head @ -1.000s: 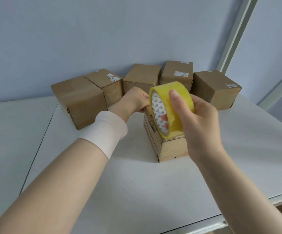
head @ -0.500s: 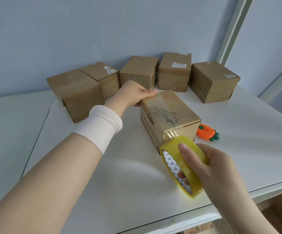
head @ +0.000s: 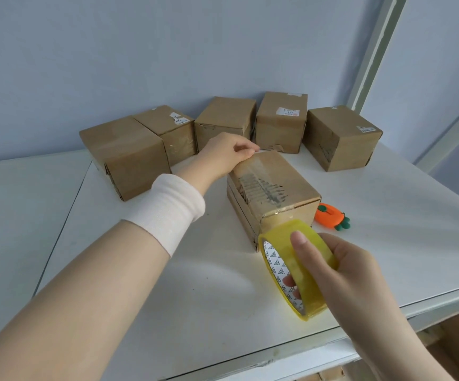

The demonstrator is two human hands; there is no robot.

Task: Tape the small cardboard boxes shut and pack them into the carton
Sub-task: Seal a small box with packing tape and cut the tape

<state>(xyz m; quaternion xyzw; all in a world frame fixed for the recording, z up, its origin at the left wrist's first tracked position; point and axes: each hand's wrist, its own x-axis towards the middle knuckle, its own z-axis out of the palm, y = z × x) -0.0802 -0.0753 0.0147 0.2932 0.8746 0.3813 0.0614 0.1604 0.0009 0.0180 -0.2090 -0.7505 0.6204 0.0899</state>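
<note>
A small cardboard box (head: 291,185) stands in the middle of the white table (head: 167,284). A strip of clear tape runs along its top and over its near edge. My left hand (head: 222,155) presses the tape end on the box's far top edge, fingers curled. My right hand (head: 341,273) grips the yellow tape roll (head: 291,259) just in front of the box's near end, thumb on the rim and fingers through the core. The tape stays joined from roll to box.
Several more small cardboard boxes (head: 129,155) line the back of the table against the blue wall. An orange carrot-shaped cutter (head: 330,217) lies right of the taped box. The table's front edge runs at the lower right, with brown cardboard (head: 453,350) showing below it.
My right hand has pulled the roll from above the box toward me and down past its near edge, laying tape across the top. The left hand has stayed on the far edge.
</note>
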